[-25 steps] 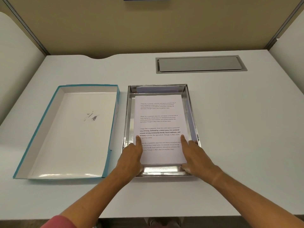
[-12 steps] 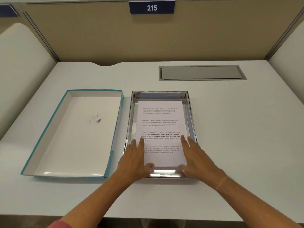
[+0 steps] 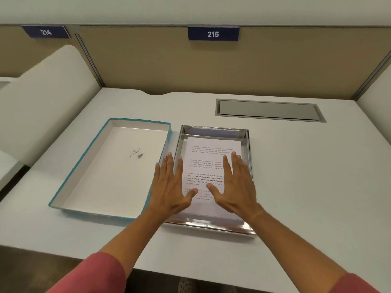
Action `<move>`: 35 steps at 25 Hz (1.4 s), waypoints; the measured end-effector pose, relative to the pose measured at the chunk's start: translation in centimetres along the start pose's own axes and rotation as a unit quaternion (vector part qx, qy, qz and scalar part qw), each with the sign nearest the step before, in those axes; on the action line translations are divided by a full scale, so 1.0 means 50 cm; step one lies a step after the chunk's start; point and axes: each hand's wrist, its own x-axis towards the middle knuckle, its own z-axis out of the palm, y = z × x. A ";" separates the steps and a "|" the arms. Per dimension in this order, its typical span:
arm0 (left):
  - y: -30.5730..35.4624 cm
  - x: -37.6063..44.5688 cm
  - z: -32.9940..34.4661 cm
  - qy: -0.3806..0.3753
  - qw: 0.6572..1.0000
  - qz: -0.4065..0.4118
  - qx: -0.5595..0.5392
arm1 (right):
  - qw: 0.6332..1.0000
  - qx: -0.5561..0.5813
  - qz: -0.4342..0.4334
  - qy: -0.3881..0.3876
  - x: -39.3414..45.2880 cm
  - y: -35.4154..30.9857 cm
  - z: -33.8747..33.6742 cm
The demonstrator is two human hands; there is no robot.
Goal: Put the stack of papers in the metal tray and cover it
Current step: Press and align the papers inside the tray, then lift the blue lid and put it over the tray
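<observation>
Counts: one metal tray (image 3: 214, 130), one stack of papers (image 3: 212, 153), one box lid (image 3: 110, 172), two hands, two number plates.

Stack of papers lay flat inside the metal tray, printed side up, four text blocks visible where the hands didn't hide them. Narrow strip of bare tray floor showed at the far end; near edge of the stack sat close to the near tray wall. Tray was uncovered.

Box lid: teal outside, white inside, lying open side up on the desk (image 3: 296, 166) just left of the tray. Its right wall ran beside the tray's left wall; couldn't tell if they touched. Small grey mark on its inside floor.

Left hand (image 3: 171, 187): flat, palm down, four fingers spread and extended, holding nothing. It sat over the tray's left rim, thumb reaching over the paper. Right hand (image 3: 238, 185): same pose, flat and splayed, nothing gripped, over the right part of the stack and the tray's right rim. Thumbs pointed at each other, near but apart. Couldn't tell whether the palms were pressing on the paper or just above it.

Red sleeves on both forearms at the bottom edge.

One grey cable hatch (image 3: 268, 109) recessed in the desk, behind and right of the tray. Number plates on the partition read 214 (image 3: 46, 31) and 215 (image 3: 213, 34).
</observation>
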 end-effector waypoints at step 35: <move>-0.258 0.137 -0.198 0.090 0.967 -0.050 -0.233 | 0.994 0.049 0.090 0.032 0.134 -0.278 0.087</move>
